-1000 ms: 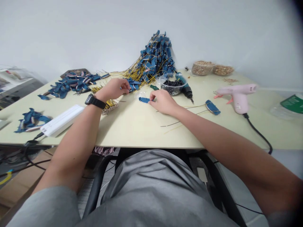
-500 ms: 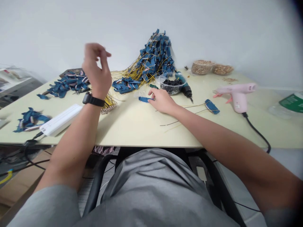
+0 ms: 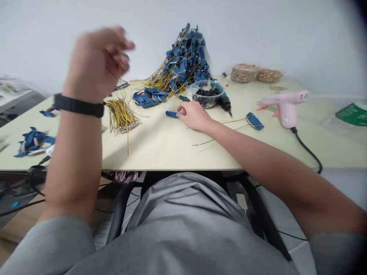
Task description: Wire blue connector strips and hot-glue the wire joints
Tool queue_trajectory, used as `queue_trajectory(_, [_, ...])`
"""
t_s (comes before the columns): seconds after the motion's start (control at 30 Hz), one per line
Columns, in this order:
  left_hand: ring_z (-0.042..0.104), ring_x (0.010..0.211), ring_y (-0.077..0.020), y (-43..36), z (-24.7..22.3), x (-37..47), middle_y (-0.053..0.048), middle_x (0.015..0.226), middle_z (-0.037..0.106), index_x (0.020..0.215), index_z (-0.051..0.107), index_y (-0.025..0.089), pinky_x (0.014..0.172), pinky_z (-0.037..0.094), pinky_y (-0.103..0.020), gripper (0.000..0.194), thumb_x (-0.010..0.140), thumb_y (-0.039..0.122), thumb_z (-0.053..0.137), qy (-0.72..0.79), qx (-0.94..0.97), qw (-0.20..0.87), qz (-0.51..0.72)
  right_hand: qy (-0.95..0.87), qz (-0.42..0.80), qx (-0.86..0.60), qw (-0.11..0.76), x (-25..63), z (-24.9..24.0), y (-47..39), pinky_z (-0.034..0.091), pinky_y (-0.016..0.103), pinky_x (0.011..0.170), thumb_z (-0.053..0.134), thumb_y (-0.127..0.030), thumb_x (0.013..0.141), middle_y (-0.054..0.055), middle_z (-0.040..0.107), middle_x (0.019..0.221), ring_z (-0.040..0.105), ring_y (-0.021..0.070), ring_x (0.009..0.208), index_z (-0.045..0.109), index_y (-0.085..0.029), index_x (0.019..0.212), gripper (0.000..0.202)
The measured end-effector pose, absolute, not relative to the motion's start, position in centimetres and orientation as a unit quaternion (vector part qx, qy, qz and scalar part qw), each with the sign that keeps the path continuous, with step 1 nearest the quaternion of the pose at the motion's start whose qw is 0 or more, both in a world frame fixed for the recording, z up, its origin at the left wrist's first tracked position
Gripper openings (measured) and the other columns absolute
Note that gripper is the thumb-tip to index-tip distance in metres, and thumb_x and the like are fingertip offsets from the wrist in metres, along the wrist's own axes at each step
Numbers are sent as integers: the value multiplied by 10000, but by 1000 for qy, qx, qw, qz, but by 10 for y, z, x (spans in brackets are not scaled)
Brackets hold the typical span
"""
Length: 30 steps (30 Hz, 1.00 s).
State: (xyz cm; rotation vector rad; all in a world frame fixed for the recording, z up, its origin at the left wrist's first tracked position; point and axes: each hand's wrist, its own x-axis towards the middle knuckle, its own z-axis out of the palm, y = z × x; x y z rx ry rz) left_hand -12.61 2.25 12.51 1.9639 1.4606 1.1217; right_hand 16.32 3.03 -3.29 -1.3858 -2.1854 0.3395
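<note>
The small blue piece [image 3: 172, 114] lies on the counter [image 3: 160, 152], its long axis roughly left to right, its right end touching the nearer right hand [image 3: 195, 115]; whether that hand pinches it, I cannot tell. The left hand [image 3: 100, 63] is raised well apart, fingers curled, too blurred to tell its grip.

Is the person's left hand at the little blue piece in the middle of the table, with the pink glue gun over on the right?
Not quite: the right hand is at the little blue piece. The left hand is up in the air. The head view shows it.
</note>
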Motion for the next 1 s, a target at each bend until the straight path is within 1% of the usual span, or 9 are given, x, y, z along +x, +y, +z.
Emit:
queue_trajectory(0.03, [664,1072,-171,21,108,-115,-5,1285,847,1347,693,272,1014,596,-351,459,931,433,802,518,654,313,454,-807,127,-513,262,163,-33,30,589,489,1023,805,-160,1159,166,901,1193,822,376,1141,919,-161,1357,229])
queue_trajectory(0.07, [605,918,-142,21,90,-105,-10,1219,854,1261,709,249,950,591,-352,424,872,307,866,513,632,377,443,-807,127,-513,261,163,-32,30,585,487,1024,807,-159,1159,166,901,1199,819,375,1142,921,-158,1363,234])
queue_trajectory(0.13, [613,816,-134,24,58,-88,-63,1190,894,1126,725,217,901,601,-393,241,914,229,841,514,632,433,386,-808,120,-513,262,162,-32,30,576,479,1027,817,-160,1157,160,901,1192,815,366,1128,926,-154,1364,235])
queue_trajectory(0.23, [791,898,-199,34,24,-77,-135,1253,955,1111,777,206,976,675,-456,176,962,235,866,529,646,435,336,-808,110,-511,270,161,-33,32,576,463,1016,830,-161,1149,147,898,1164,806,342,1075,939,-156,1350,229])
queue_trajectory(0.33, [862,923,-228,43,8,-80,-147,1205,965,1091,802,197,1032,722,-461,200,962,237,950,532,645,431,340,-809,103,-514,267,161,-34,33,573,452,998,830,-153,1148,138,903,1169,797,324,1044,955,-166,1325,217])
queue_trajectory(0.5, [793,746,-134,44,0,-81,-121,1075,940,945,817,140,977,718,-361,165,1030,96,951,528,603,472,366,-806,88,-534,238,162,-31,29,564,462,987,818,-164,1163,171,922,1292,818,362,1148,968,-155,1359,247])
queue_trajectory(0.67, [766,711,-124,40,-4,-73,-100,956,915,850,821,122,850,684,-307,284,1089,-30,817,520,605,475,371,-798,69,-546,246,159,-29,27,589,477,1068,839,-204,1171,194,909,1411,832,392,1268,974,-154,1374,249])
queue_trajectory(0.77, [769,708,-123,39,-5,-72,-95,934,907,849,827,116,853,674,-309,270,1067,-42,847,517,615,474,361,-808,69,-528,254,157,-30,29,579,464,1089,829,-208,1187,181,926,1378,846,379,1288,973,-151,1415,276])
queue_trajectory(1.0, [773,679,-129,37,-7,-71,-95,873,886,839,783,124,749,620,-288,310,1065,-84,822,515,617,468,367,-809,59,-541,223,156,-24,23,529,446,964,725,-94,1154,175,949,1253,853,374,1211,964,-150,1139,246])
